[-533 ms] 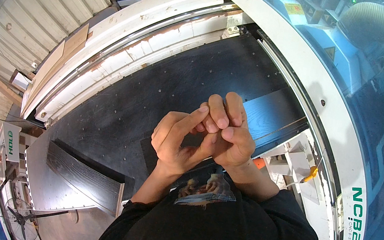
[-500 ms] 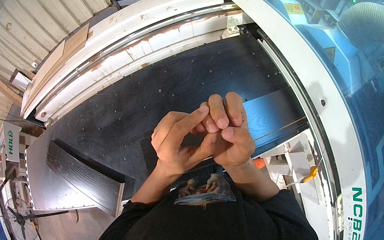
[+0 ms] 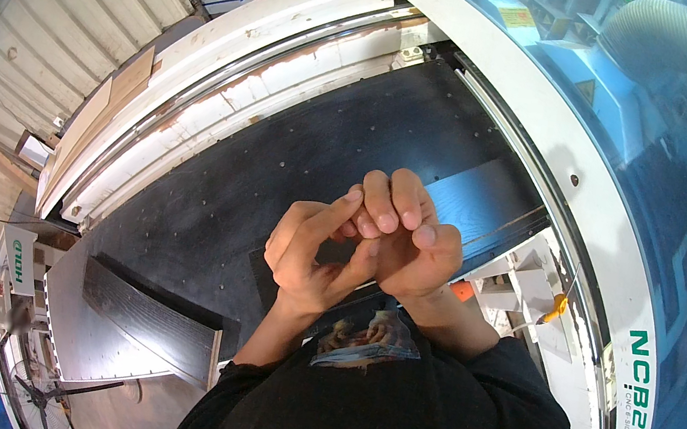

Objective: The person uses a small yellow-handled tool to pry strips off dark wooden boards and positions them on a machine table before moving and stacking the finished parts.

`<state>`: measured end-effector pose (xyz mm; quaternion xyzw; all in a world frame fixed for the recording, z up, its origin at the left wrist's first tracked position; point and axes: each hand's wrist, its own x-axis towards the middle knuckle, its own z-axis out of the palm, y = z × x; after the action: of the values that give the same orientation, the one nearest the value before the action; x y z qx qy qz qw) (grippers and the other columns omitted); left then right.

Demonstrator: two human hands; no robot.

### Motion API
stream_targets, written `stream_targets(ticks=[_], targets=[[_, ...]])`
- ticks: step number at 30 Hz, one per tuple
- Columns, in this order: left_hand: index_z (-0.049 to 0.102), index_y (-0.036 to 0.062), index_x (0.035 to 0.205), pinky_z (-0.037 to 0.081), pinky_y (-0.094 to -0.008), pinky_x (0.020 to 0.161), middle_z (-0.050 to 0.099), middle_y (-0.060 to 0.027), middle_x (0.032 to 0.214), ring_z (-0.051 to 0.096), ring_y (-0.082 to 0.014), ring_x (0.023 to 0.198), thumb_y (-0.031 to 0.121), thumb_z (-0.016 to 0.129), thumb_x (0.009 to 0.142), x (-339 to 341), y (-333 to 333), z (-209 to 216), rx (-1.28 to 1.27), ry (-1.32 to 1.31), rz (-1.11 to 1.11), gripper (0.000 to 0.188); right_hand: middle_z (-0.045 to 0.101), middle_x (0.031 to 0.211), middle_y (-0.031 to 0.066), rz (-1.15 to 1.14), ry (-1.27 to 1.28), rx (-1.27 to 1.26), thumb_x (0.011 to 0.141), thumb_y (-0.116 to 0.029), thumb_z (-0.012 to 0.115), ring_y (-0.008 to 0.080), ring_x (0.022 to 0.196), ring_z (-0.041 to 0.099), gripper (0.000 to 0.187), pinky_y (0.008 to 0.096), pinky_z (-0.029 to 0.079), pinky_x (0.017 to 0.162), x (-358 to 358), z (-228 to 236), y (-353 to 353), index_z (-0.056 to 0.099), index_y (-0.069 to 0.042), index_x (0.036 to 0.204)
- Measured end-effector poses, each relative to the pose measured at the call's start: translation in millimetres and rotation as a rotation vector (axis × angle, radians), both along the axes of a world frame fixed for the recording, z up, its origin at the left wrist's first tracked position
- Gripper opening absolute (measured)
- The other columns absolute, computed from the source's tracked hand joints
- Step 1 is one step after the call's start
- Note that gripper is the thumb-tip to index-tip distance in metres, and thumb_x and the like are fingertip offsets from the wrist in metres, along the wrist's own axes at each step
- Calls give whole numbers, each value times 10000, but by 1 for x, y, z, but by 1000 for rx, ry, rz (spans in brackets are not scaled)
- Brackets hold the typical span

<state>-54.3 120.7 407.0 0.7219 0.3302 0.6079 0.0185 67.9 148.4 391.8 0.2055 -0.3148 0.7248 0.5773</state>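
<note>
Both hands are raised in front of my chest, above a long black machine bed. My left hand (image 3: 307, 249) is cupped, its thumb and index finger apart and its index fingertip against the fingers of the other hand. My right hand (image 3: 414, 247) is loosely curled, with its thumb a little away from the bent fingers. No object shows in either hand, though the space inside the palms is partly hidden. Beyond my right hand lies a dark wood-grain panel (image 3: 480, 195) on the bed, lit bluish. Another black wood-grain panel (image 3: 154, 324) lies at the left end.
The black bed (image 3: 263, 158) runs from lower left to upper right, bordered by a white beam with rails (image 3: 231, 73). A white machine with a blue transparent cover (image 3: 643, 108) stands on the right. A yellow pendant (image 3: 558, 309) hangs there. A standing fan (image 3: 41, 396) is at lower left.
The right thumb has moved slightly away from its fingers, and the gap between the hands has widened a little. The panels have stayed where they were.
</note>
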Motion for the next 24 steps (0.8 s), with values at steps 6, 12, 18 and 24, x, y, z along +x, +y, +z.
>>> stream_targets(ticks=[6, 12, 18, 24], targets=[[684, -66, 1161, 477, -247, 638, 684, -129, 920, 604, -142, 732, 167, 816, 834, 0, 1, 0, 12, 9, 4, 423, 489, 959, 10, -24, -8, 20, 910, -217, 593, 155, 922, 494, 114, 372, 421, 913, 0, -3, 1, 500, -154, 929], [682, -66, 1166, 476, -248, 631, 682, -130, 908, 602, -142, 726, 181, 817, 835, 0, 0, -2, 8, -7, -6, 435, 491, 952, 10, -30, -25, 16, 909, -216, 604, 152, 914, 495, 118, 371, 426, 903, 0, -3, 0, 507, -149, 921], [699, -37, 1170, 538, -238, 615, 689, -96, 873, 654, -139, 694, 63, 853, 755, 1, 1, 1, 27, -20, 6, 454, 509, 950, 19, -62, -53, 18, 933, -198, 611, 143, 900, 509, 111, 357, 453, 885, 0, -1, 0, 523, -130, 936], [680, -71, 1144, 497, -261, 652, 693, -149, 892, 628, -167, 731, 95, 757, 868, -4, -3, -3, -50, -33, -50, 331, 594, 963, 67, -647, -381, 121, 953, -101, 674, 93, 816, 577, 121, 237, 488, 730, 7, 2, -3, 598, -52, 1033]])
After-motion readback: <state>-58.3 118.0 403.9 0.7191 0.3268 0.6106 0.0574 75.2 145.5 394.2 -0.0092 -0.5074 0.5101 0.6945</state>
